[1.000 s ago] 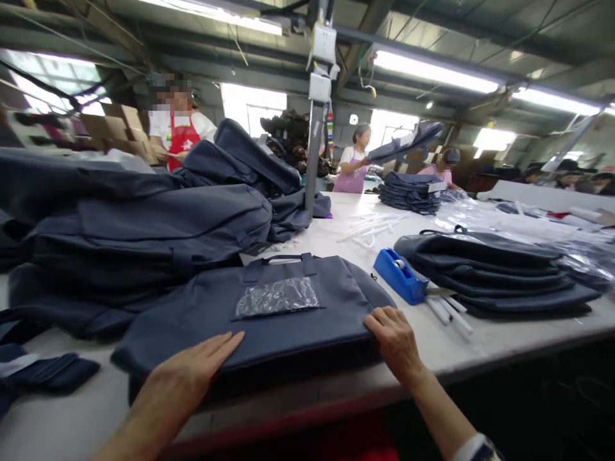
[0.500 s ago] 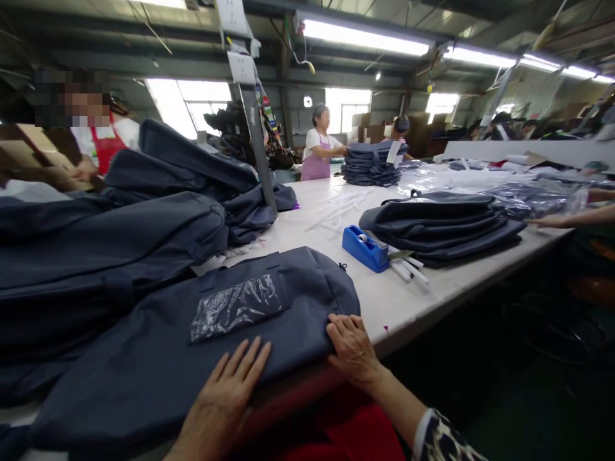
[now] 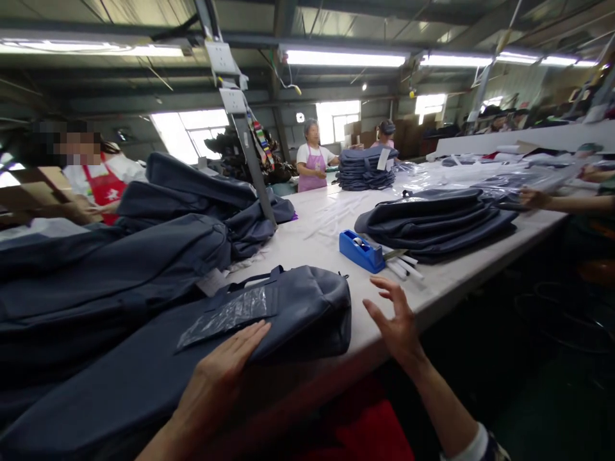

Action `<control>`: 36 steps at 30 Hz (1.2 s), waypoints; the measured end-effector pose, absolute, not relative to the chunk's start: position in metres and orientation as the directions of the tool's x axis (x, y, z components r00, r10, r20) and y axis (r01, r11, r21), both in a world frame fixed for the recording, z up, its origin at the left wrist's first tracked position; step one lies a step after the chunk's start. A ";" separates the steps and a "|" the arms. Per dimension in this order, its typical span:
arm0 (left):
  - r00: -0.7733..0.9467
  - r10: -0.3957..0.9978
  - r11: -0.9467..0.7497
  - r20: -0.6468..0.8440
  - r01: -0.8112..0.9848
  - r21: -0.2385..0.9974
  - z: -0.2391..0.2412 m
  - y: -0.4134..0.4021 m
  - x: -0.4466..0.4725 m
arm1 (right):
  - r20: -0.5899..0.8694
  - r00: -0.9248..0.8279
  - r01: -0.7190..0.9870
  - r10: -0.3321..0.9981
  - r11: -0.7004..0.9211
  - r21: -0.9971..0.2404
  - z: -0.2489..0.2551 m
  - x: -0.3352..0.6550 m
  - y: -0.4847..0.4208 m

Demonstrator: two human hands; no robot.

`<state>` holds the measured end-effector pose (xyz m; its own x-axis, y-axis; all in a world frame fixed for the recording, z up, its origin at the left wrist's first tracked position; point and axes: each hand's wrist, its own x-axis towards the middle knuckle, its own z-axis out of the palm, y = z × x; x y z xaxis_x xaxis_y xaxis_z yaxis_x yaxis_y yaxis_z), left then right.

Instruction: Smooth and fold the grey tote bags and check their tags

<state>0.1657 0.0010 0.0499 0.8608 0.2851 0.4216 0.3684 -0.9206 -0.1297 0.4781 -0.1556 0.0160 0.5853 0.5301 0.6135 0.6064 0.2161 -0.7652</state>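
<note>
A dark blue bag lies along the near edge of the table, its right end raised and puffed up. On its upper face is a clear plastic pocket, with a carry handle behind. My left hand rests on the bag's near side just below the pocket, fingers stretched out together. To the right of the bag, my right hand hovers over the table edge, fingers apart and curved, holding nothing. Beyond it stands a blue tape dispenser, with white rolled tubes beside it.
More dark blue bags are heaped at left, near a metal post. A bag stack lies at right, where another person's hand touches plastic film. A folded pile stands farther back, near co-workers in aprons.
My right hand has let go of the bag's right end and moved right, fingers opening. The bag's end has lifted and shifted slightly left; my left hand stays on it.
</note>
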 end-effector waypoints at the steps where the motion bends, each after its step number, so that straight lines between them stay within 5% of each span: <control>1: 0.861 0.270 -0.929 0.430 0.350 -0.118 0.057 0.001 0.159 | 0.518 0.627 0.510 0.582 0.196 -0.837 0.016 0.489 -0.155; 4: 0.865 0.238 -0.946 0.442 0.309 -0.096 0.068 -0.003 0.144 | 0.253 0.538 0.282 0.804 0.112 -0.953 0.009 0.505 -0.144; 8: 0.864 0.214 -0.957 0.456 0.279 -0.078 0.069 -0.006 0.135 | 0.173 0.377 0.212 0.910 0.097 -0.973 0.004 0.498 -0.126; 23: 0.806 0.226 -0.972 0.547 0.226 0.069 0.090 -0.001 0.113 | 0.202 0.633 0.002 0.748 0.260 -0.966 -0.006 0.499 -0.124; 31: 0.808 0.200 -0.978 0.555 0.199 0.063 0.086 -0.006 0.096 | 0.174 0.462 -0.033 0.869 0.213 -0.976 0.002 0.481 -0.146; 36: 0.774 0.309 -0.947 0.553 0.303 0.106 0.064 -0.013 0.081 | 0.049 0.393 -0.262 0.918 0.163 -0.951 -0.028 0.464 -0.165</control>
